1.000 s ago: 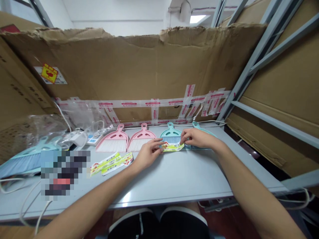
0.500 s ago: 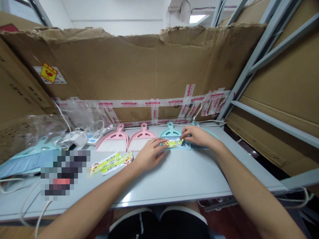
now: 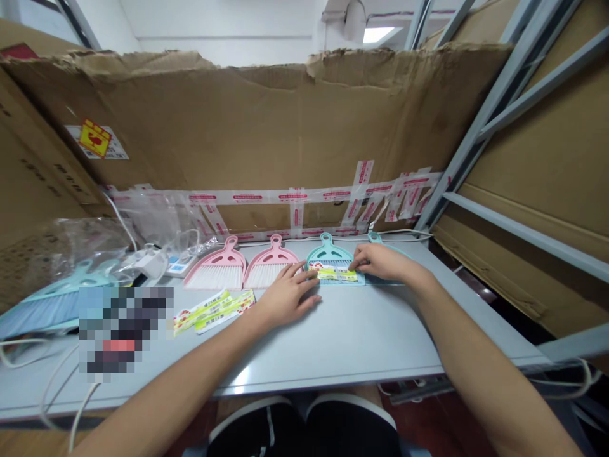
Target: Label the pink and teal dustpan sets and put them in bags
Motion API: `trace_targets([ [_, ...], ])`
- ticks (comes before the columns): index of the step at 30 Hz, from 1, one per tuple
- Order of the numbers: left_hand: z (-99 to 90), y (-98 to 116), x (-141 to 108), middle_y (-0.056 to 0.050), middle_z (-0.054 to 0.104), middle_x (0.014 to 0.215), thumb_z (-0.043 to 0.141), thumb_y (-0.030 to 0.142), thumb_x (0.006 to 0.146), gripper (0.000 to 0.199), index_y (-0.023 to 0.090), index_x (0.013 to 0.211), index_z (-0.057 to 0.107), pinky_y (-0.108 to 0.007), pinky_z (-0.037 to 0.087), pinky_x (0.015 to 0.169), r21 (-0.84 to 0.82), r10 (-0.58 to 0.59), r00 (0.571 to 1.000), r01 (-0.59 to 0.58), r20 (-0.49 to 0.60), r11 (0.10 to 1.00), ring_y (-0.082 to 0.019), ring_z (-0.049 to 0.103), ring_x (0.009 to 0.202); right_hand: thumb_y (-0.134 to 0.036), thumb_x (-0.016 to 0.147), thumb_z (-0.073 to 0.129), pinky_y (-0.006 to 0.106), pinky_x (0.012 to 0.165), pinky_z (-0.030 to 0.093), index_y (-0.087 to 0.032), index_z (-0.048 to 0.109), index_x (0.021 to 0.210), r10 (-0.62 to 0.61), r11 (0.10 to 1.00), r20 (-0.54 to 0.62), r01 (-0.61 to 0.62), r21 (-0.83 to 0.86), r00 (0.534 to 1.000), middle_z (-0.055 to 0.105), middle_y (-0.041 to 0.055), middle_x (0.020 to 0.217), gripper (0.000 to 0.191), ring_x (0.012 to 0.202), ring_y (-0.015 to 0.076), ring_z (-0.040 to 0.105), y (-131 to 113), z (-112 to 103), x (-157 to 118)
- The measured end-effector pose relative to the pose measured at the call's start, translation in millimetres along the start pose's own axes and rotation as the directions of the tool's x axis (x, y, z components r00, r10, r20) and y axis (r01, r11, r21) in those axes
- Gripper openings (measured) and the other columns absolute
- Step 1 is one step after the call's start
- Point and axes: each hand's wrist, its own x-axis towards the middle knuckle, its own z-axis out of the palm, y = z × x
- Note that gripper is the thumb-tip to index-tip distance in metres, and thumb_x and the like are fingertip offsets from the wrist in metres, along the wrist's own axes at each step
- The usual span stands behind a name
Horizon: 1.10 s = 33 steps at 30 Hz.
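A yellow and white printed label (image 3: 334, 273) lies flat across the bristles of a teal dustpan set (image 3: 326, 251). My left hand (image 3: 288, 293) is spread, palm down, with its fingertips at the label's left end. At the label's right end is my right hand (image 3: 373, 261), its fingers curled together; what they hold, if anything, is hidden. Beneath and behind that hand lies another teal dustpan (image 3: 374, 237), partly covered. Two pink dustpans with white brushes, one at the left (image 3: 217, 265) and one nearer the middle (image 3: 271, 261), rest beside the teal ones.
Several more labels (image 3: 214, 311) lie on the grey table (image 3: 342, 343) left of my left hand. Further left are another teal dustpan (image 3: 61, 298), a white adapter (image 3: 151, 261), cables and clear plastic. A cardboard wall (image 3: 247, 133) stands behind, a metal frame (image 3: 504, 219) at the right.
The label now lies flatter and straighter on the teal dustpan. My right hand has shifted slightly right, and my left fingers have drawn back a little from the label.
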Motion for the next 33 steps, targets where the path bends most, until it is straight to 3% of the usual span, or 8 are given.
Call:
trace_targets([
  [5, -0.3, 1.2, -0.1, -0.008, 0.068, 0.161, 0.061, 0.046, 0.113, 0.042, 0.026, 0.147, 0.073, -0.068, 0.043, 0.130, -0.005, -0.007, 1.000, 0.007, 0.004, 1.000, -0.042, 0.044, 0.162, -0.011, 0.092, 0.067, 0.031, 0.088, 0.052, -0.027, 0.094, 0.109, 0.018, 0.999, -0.019, -0.018, -0.044, 1.000, 0.079, 0.0095, 0.108, 0.036, 0.093, 0.0247, 0.072, 2.6, 0.6, -0.3],
  [8, 0.5, 1.3, -0.1, -0.008, 0.068, 0.160, 0.061, 0.045, 0.113, 0.040, 0.028, 0.146, 0.073, -0.067, 0.043, 0.130, -0.019, 0.004, 1.000, -0.005, -0.019, 1.000, -0.040, 0.046, 0.161, -0.020, 0.097, 0.067, 0.032, 0.090, 0.052, -0.026, 0.093, 0.110, 0.012, 1.000, -0.034, -0.012, -0.010, 0.999, 0.078, 0.0100, 0.111, 0.030, 0.095, 0.0254, 0.072, -3.3, -2.6, -3.0],
  [10, 1.5, 0.9, -0.3, -0.009, 0.066, 0.163, 0.061, 0.045, 0.113, 0.040, 0.027, 0.147, 0.073, -0.067, 0.043, 0.131, -0.022, 0.012, 1.000, -0.013, -0.029, 1.000, -0.040, 0.046, 0.162, -0.032, 0.102, 0.068, 0.034, 0.090, 0.053, -0.025, 0.089, 0.122, -0.008, 0.999, -0.045, 0.010, 0.053, 0.999, 0.078, 0.0103, 0.113, 0.030, 0.097, 0.0260, 0.071, -8.7, -4.4, -4.7],
  [14, 3.6, -0.1, -0.8, -0.010, 0.061, 0.168, 0.064, 0.045, 0.111, 0.043, 0.027, 0.150, 0.071, -0.067, 0.043, 0.132, -0.032, 0.013, 0.999, -0.014, -0.050, 0.999, -0.041, 0.044, 0.164, -0.050, 0.099, 0.077, 0.037, 0.093, 0.053, -0.023, 0.076, 0.146, 0.005, 0.993, -0.080, 0.004, 0.114, 0.997, 0.076, 0.0118, 0.117, 0.054, 0.102, 0.0286, 0.069, -14.3, -1.7, -4.0],
  [20, 4.8, -0.7, -1.2, -0.008, 0.065, 0.164, 0.063, 0.046, 0.112, 0.042, 0.028, 0.150, 0.070, -0.066, 0.042, 0.132, -0.043, 0.003, 0.999, -0.005, -0.044, 0.999, -0.040, 0.044, 0.164, -0.051, 0.102, 0.076, 0.037, 0.097, 0.051, -0.030, 0.064, 0.164, 0.110, 0.993, -0.020, -0.109, 0.048, 0.994, 0.069, 0.0107, 0.116, 0.067, 0.098, 0.0271, 0.066, -3.3, 8.8, 0.6],
  [25, 5.5, -1.0, -1.4, -0.011, 0.064, 0.165, 0.062, 0.047, 0.112, 0.044, 0.025, 0.150, 0.071, -0.066, 0.042, 0.131, -0.050, 0.013, 0.999, -0.015, -0.037, 0.999, -0.040, 0.043, 0.164, -0.049, 0.103, 0.075, 0.038, 0.100, 0.051, -0.032, 0.058, 0.169, 0.144, 0.989, -0.040, -0.143, 0.034, 0.989, 0.067, 0.0112, 0.121, 0.071, 0.098, 0.0264, 0.066, 7.6, 17.0, 5.3],
  [33, 7.5, -1.8, -2.1, -0.013, 0.062, 0.166, 0.061, 0.049, 0.112, 0.045, 0.025, 0.149, 0.071, -0.067, 0.042, 0.132, -0.048, 0.006, 0.999, -0.007, -0.038, 0.999, -0.040, 0.042, 0.166, -0.051, 0.105, 0.072, 0.038, 0.100, 0.052, -0.031, 0.064, 0.165, 0.157, 0.987, -0.085, -0.155, 0.032, 0.984, 0.069, 0.0113, 0.117, 0.063, 0.095, 0.0265, 0.066, 11.9, 24.6, 9.5],
])
